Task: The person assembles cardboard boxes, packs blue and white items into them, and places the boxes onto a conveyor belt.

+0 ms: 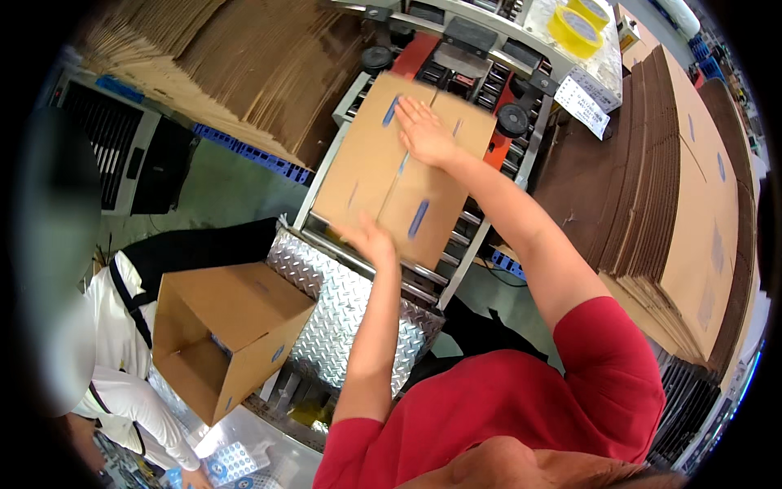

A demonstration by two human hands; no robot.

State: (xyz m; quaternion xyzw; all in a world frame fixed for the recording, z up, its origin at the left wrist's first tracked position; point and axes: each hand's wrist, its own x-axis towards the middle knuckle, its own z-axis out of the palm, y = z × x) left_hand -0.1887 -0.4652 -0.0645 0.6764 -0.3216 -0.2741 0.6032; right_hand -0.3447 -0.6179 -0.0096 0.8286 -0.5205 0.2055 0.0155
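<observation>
A brown cardboard box (366, 167) with its top flaps folded down lies on a roller conveyor (423, 285). A seam runs along its top, and blue oblong marks show on it. My right hand (425, 137) lies flat on the far part of the top, fingers stretched out, across the seam. Nearer to me, my left hand (372, 242) touches the box by its near left part; its fingers are apart and slightly blurred. Neither hand holds anything.
An open-ended cardboard box (252, 306) lies beside a diamond-plate metal sheet (330, 306) at left. A co-worker in white (122, 350) stands beyond it. Flattened cartons (252, 73) are stacked far left, more cartons (652, 187) at right. Yellow tape rolls (575, 31) sit on a machine.
</observation>
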